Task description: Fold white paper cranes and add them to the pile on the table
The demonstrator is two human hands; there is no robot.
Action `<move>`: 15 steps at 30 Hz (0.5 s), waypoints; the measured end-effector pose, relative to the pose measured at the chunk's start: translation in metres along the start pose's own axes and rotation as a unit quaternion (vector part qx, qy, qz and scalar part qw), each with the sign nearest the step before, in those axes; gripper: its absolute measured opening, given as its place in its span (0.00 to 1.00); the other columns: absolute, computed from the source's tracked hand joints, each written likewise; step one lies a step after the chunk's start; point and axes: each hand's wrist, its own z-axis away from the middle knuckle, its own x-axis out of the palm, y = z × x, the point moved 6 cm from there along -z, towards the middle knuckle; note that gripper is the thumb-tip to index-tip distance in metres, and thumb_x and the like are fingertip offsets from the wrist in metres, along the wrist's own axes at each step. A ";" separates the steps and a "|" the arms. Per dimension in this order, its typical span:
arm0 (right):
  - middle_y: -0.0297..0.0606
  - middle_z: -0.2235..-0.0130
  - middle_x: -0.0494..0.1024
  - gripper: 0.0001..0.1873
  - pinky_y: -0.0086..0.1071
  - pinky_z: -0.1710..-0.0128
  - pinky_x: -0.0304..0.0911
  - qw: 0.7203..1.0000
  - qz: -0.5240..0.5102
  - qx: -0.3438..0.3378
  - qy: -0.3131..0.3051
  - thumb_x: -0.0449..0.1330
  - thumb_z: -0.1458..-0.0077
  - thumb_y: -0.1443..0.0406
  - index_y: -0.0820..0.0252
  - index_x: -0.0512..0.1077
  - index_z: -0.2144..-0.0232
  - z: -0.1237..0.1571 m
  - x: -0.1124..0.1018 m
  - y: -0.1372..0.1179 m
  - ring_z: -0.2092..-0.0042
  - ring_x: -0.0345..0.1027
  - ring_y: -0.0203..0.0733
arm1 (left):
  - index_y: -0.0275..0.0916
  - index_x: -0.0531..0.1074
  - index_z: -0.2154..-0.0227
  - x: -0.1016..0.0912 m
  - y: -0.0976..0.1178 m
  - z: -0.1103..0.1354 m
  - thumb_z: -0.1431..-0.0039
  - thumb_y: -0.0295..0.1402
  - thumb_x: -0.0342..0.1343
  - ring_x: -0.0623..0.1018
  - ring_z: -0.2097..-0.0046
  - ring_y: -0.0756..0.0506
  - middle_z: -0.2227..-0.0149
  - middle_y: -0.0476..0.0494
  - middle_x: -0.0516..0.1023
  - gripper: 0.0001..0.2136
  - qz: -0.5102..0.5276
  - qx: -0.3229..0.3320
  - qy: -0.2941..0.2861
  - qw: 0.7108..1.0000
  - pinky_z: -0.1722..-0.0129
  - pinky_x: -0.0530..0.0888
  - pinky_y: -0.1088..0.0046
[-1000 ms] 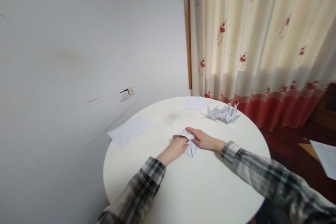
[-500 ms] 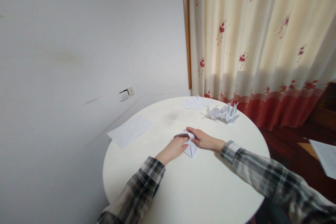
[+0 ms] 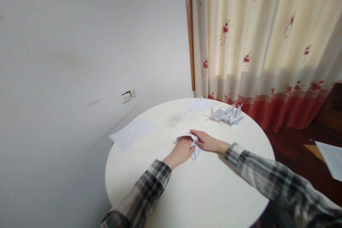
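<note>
A small folded white paper piece (image 3: 196, 152) lies near the middle of a round white table (image 3: 203, 192). My left hand (image 3: 183, 149) presses down on its left part, fingers curled over the fold. From the right, my right hand (image 3: 205, 141) lies flat on the paper with its fingers stretched along the far edge. Both hands touch the paper and each other. Most of the paper is hidden under them; only a pointed lower flap shows.
A flat white sheet (image 3: 133, 133) hangs over the table's left edge. Several folded paper figures (image 3: 226, 114) and a flat paper (image 3: 199, 105) sit at the far edge. A curtain (image 3: 267, 50) and a wall stand behind. Another sheet (image 3: 330, 158) lies off to the right.
My left hand has slid slightly right and forward over the fold, pressing the paper flatter. The right hand has barely moved.
</note>
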 end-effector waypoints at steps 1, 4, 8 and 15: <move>0.49 0.48 0.62 0.29 0.40 0.49 0.52 1.000 -0.001 -0.002 0.000 0.52 0.53 0.68 0.67 0.52 0.47 0.000 0.000 -0.001 0.49 0.56 0.44 | 0.33 0.63 0.58 0.000 0.000 0.000 0.45 0.31 0.43 0.64 0.50 0.43 0.55 0.37 0.67 0.13 0.010 -0.003 0.000 1.000 0.49 0.60 0.66; 0.49 0.48 0.61 0.30 0.39 0.48 0.51 1.000 -0.002 -0.006 0.004 0.52 0.53 0.68 0.67 0.52 0.47 0.000 -0.002 -0.002 0.48 0.56 0.44 | 0.33 0.60 0.55 0.001 0.000 0.000 0.45 0.30 0.42 0.64 0.49 0.44 0.53 0.37 0.66 0.14 0.035 -0.013 -0.002 0.999 0.49 0.59 0.66; 0.49 0.48 0.62 0.30 0.39 0.49 0.52 1.000 -0.005 -0.005 0.008 0.52 0.54 0.68 0.67 0.52 0.47 0.000 -0.005 -0.005 0.49 0.57 0.44 | 0.32 0.60 0.56 0.000 0.002 -0.001 0.45 0.29 0.41 0.65 0.51 0.43 0.55 0.36 0.67 0.14 0.035 -0.015 0.001 0.999 0.49 0.59 0.66; 0.50 0.49 0.62 0.29 0.38 0.48 0.51 1.000 0.001 0.002 0.006 0.52 0.54 0.68 0.69 0.53 0.47 0.000 -0.005 -0.006 0.49 0.56 0.44 | 0.32 0.60 0.57 -0.008 0.009 0.000 0.46 0.28 0.41 0.66 0.51 0.44 0.56 0.36 0.67 0.14 0.029 -0.009 0.000 1.000 0.50 0.60 0.66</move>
